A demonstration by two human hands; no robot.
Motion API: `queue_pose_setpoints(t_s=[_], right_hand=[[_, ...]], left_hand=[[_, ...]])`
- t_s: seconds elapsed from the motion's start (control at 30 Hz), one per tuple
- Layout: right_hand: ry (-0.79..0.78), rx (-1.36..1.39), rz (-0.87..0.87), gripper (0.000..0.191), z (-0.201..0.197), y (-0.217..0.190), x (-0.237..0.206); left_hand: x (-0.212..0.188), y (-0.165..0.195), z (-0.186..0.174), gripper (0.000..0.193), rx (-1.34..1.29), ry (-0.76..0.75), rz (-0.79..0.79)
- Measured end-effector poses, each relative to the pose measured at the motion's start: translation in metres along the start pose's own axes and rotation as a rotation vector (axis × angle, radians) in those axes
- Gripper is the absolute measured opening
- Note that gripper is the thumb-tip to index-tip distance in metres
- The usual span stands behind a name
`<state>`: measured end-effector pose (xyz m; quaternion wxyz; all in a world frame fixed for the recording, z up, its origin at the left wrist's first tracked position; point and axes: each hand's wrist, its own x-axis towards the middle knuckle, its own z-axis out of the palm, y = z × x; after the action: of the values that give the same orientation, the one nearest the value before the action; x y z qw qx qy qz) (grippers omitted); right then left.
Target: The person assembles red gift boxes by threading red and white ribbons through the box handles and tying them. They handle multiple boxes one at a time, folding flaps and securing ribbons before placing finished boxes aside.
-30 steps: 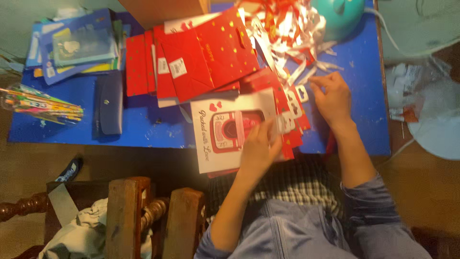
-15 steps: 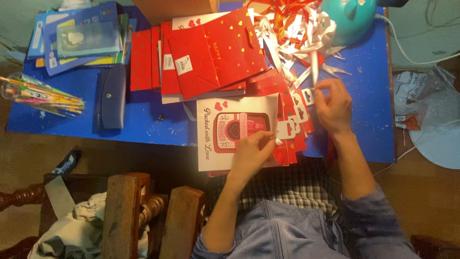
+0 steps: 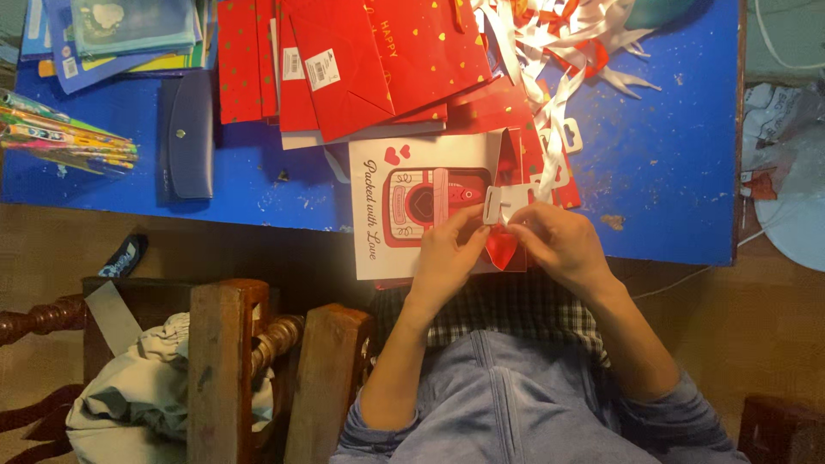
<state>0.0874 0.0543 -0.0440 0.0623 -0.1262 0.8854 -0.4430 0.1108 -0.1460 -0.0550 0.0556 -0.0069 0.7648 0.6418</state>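
My left hand and my right hand meet over the near edge of the blue table. Together they pinch a white ribbon handle with a plastic tab end. A small red heart piece shows between the two hands. Under the left hand lies a flat white gift bag with a red picture and small hearts. Flat red gift bags are stacked behind it. A tangle of white and red ribbon handles lies at the back right.
A dark blue pouch lies on the left of the table, with clear packs of coloured pens at the left edge and stacked booklets behind. A wooden chair with cloth on it stands lower left. Plastic bags lie right.
My right hand came down from the ribbon pile toward me, bringing a white handle. Both hands now meet at the table's near edge. The view has shifted closer.
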Motion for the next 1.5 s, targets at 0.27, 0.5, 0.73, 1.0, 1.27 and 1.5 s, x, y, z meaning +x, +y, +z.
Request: queue_pose_setpoints(t_s=[0.27,0.5,0.73,1.0,1.27,1.5], right_hand=[[-0.065,-0.024,0.015,0.013,-0.002,0.002,0.001],[-0.065,-0.007,0.031,0.014,-0.001,0.003,0.001],[-0.026,0.030,0.062,0.014,0.003,0.006,0.000],[0.039,0.018,0.083,0.014,0.012,0.015,-0.003],[-0.006,0.265,0.046,0.021,0.005,0.013,-0.004],[-0.037,0.154,0.062,0.019,0.005,0.015,-0.004]], left_hand=[[0.002,0.003,-0.002,0.036,0.013,-0.006,-0.019],[0.000,0.014,0.002,0.037,0.032,-0.001,-0.057],[-0.001,0.015,-0.001,0.034,0.139,0.010,0.038],[-0.001,0.009,0.007,0.020,0.068,-0.002,0.047],[0.002,-0.008,0.013,0.015,-0.295,0.090,-0.105],[0.003,0.000,0.006,0.049,-0.281,0.009,-0.058]])
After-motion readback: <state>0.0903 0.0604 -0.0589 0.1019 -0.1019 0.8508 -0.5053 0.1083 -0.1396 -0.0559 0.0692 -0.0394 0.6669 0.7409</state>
